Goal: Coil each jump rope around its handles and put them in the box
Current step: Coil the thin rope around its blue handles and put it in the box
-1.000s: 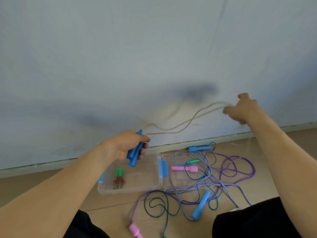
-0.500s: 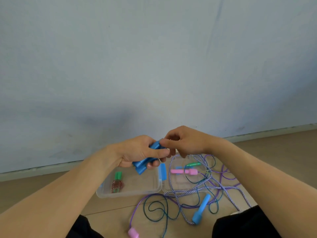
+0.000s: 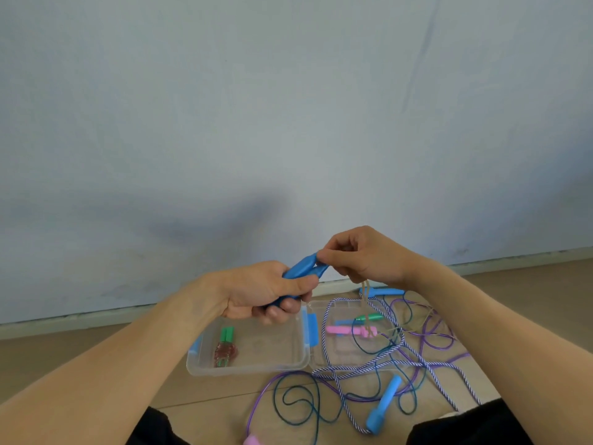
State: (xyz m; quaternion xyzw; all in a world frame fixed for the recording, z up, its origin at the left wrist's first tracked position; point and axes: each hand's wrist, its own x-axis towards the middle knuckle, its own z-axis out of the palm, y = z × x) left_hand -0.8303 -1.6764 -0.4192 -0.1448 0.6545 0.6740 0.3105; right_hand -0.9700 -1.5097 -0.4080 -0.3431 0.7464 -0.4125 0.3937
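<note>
My left hand (image 3: 263, 292) grips a pair of blue handles (image 3: 303, 268) held together above the clear plastic box (image 3: 298, 364). My right hand (image 3: 365, 255) pinches the thin tan rope (image 3: 364, 292) right at the handles' upper tips; a loop of it hangs down from that hand. Inside the box lies one coiled rope with green handles (image 3: 226, 346). To the right of the box, tangled ropes (image 3: 394, 361) lie on the floor.
The box's open lid (image 3: 321, 358) lies flat to its right, with a pink handle (image 3: 340, 330) and a green handle (image 3: 369, 317) on it. Blue handles (image 3: 383, 404) (image 3: 385, 291) lie among purple, teal and striped ropes. A wall stands close behind. My dark-clothed knees frame the bottom.
A second ago my right hand was stretched far right pulling the tan rope taut. It has come back to the blue handles, and both hands have risen slightly since half a second ago.
</note>
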